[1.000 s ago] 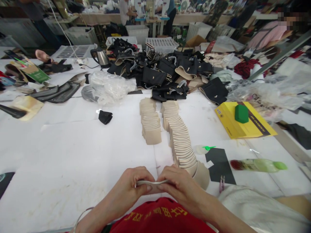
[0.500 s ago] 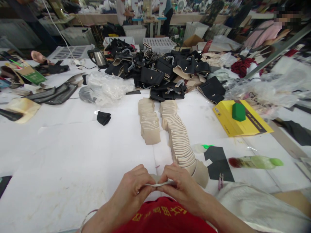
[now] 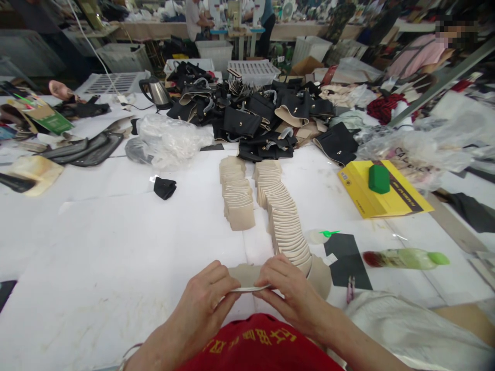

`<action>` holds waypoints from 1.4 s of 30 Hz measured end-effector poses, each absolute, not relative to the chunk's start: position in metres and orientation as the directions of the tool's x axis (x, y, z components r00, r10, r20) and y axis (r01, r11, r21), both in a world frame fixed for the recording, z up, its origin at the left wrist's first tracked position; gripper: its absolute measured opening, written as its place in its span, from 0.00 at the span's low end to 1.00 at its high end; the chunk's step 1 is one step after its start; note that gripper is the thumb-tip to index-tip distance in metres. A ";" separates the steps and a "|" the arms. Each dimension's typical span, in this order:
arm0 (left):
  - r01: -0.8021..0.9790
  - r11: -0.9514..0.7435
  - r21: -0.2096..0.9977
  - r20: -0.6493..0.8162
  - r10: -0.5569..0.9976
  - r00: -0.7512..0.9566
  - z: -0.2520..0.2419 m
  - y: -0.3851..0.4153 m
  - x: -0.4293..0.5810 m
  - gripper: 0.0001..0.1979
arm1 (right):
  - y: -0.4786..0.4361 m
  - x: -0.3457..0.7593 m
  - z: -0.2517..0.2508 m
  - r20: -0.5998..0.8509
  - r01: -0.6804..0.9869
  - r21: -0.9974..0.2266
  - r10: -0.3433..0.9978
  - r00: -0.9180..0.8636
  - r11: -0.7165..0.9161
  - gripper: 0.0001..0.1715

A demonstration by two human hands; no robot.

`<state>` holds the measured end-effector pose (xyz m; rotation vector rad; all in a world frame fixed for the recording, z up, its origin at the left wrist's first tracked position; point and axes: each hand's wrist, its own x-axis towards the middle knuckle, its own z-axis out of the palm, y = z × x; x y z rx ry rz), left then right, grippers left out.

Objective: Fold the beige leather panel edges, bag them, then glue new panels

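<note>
My left hand (image 3: 204,304) and my right hand (image 3: 288,293) pinch the two ends of one flat beige piece (image 3: 247,277), held level just above the near table edge. Both hands have their fingers closed on it. To the right of my right hand lies another beige piece (image 3: 320,275) at the foot of a long overlapping row of beige pieces (image 3: 286,221). A shorter row of the same beige pieces (image 3: 236,193) runs beside it to the left.
A heap of black bags (image 3: 255,118) fills the far middle of the white table (image 3: 96,247). Clear plastic (image 3: 170,139), a small black item (image 3: 164,186), a yellow box with a green block (image 3: 382,193), a black sheet (image 3: 346,260) and a green bottle (image 3: 406,257) lie around. People work at far benches.
The beige piece has been opened flatter and lifted slightly away from me, showing more of its top face. Both hands keep their hold on its ends.
</note>
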<state>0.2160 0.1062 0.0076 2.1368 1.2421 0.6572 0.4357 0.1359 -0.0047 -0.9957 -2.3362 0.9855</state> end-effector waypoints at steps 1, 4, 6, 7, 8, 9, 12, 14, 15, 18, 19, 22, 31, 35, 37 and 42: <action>0.614 -0.403 0.679 0.165 0.898 0.407 0.007 0.105 0.218 0.08 | 0.136 0.436 -0.006 0.134 0.464 -0.728 0.769 -0.625 0.504 0.00; 0.680 -0.394 0.619 0.306 0.918 0.253 0.005 0.103 0.227 0.08 | 0.136 0.433 -0.009 0.227 0.545 -0.725 0.893 -0.389 0.422 0.13; 0.741 -0.389 0.548 0.389 0.902 0.186 0.002 0.102 0.237 0.07 | 0.134 0.426 -0.011 0.130 0.519 -0.823 0.966 -0.224 0.231 0.14; 0.767 -0.395 0.506 0.423 0.888 0.178 0.000 0.102 0.242 0.07 | 0.133 0.421 -0.012 0.013 0.449 -0.888 0.979 -0.202 0.104 0.14; 0.786 -0.406 0.467 0.452 0.873 0.182 -0.002 0.103 0.249 0.07 | 0.132 0.416 -0.012 -0.120 0.356 -0.934 0.967 -0.225 -0.033 0.14; 0.797 -0.419 0.435 0.477 0.858 0.191 -0.004 0.103 0.255 0.07 | 0.131 0.410 -0.013 -0.233 0.261 -0.952 0.934 -0.272 -0.162 0.15; 0.785 -0.448 0.428 0.485 0.847 0.219 -0.010 0.101 0.270 0.05 | 0.130 0.398 -0.017 -0.348 0.089 -0.937 0.877 -0.330 -0.338 0.19; 0.732 -0.464 0.500 0.426 0.867 0.259 -0.013 0.099 0.271 0.10 | 0.133 0.398 -0.020 -0.313 0.099 -0.950 0.909 -0.275 -0.297 0.18; 0.688 -0.476 0.548 0.393 0.873 0.290 -0.013 0.099 0.268 0.12 | 0.135 0.401 -0.021 -0.292 0.134 -0.955 0.919 -0.266 -0.265 0.17; 0.623 -0.449 0.640 0.363 0.892 0.270 -0.007 0.108 0.249 0.13 | 0.143 0.414 -0.017 -0.287 0.293 -0.938 0.892 -0.350 -0.187 0.13; 0.644 -0.397 0.655 0.347 0.914 0.210 -0.002 0.115 0.241 0.15 | 0.147 0.419 -0.013 -0.303 0.337 -0.927 0.858 -0.415 -0.164 0.13; 0.653 -0.093 0.752 0.074 0.996 0.057 0.017 0.140 0.222 0.27 | 0.160 0.431 0.004 -0.351 0.383 -0.916 0.699 -0.623 -0.118 0.13; 0.179 0.487 0.855 -0.518 0.777 0.359 0.003 0.135 0.228 0.18 | 0.151 0.437 0.013 -0.334 0.504 -0.863 0.726 -0.601 0.020 0.17; 0.167 0.562 0.810 -0.581 0.729 0.363 -0.007 0.111 0.231 0.14 | 0.125 0.432 -0.005 -0.322 0.500 -0.866 0.734 -0.597 0.027 0.11; 0.173 0.612 0.771 -0.626 0.683 0.376 -0.007 0.105 0.230 0.13 | 0.117 0.428 -0.012 -0.323 0.512 -0.858 0.736 -0.595 0.037 0.10; 0.236 0.596 0.768 -0.640 0.699 0.319 -0.008 0.099 0.231 0.12 | 0.112 0.423 -0.016 -0.288 0.526 -0.845 0.743 -0.604 0.100 0.10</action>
